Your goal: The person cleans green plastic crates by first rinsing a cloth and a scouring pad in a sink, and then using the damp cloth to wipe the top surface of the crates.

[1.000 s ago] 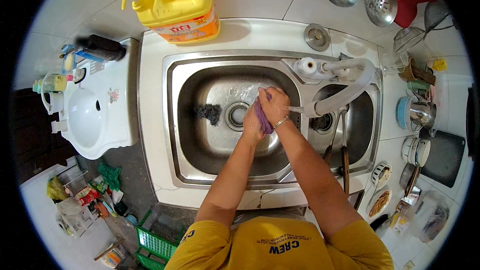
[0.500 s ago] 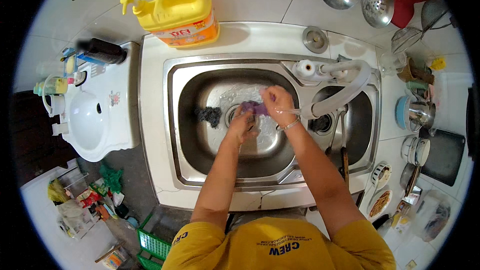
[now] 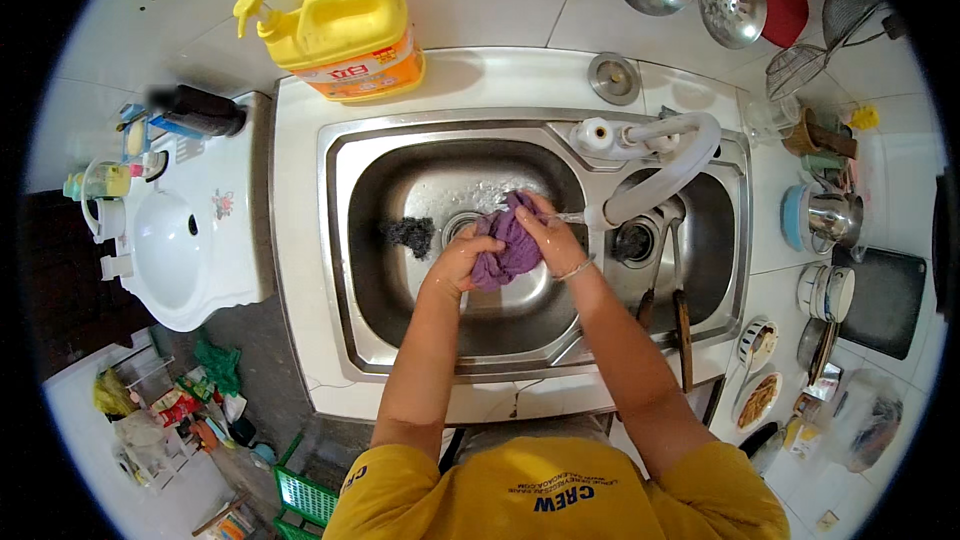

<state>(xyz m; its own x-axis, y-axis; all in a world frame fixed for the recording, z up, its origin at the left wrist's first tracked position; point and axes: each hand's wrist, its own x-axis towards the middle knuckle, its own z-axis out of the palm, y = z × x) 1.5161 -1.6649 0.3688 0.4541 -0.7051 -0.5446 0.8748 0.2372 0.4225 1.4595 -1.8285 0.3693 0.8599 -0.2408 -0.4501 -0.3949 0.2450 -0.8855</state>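
Black scrubber (image 3: 410, 237): on sink (image 3: 380, 312) floor, left of left hand (image 3: 462, 258), untouched. Left hand: thumb over, fingers under, gripping purple cloth (image 3: 514, 250) by its left side. Cloth: bunched up between both hands, over the sink, looks wet. Right hand (image 3: 556, 242): gripping its right side. Tap (image 3: 650, 196): right of right hand, water (image 3: 571, 218) running onto that hand. Long tools (image 3: 683, 335): further right, not in hand. Progress, my read: wetting under way; cloth not set down, tap not off. Can't tell how clean.

Purple cloth (image 3: 512, 252), yellow shirt (image 3: 490, 500), white basin (image 3: 168, 250) — floral motif (image 3: 222, 204)
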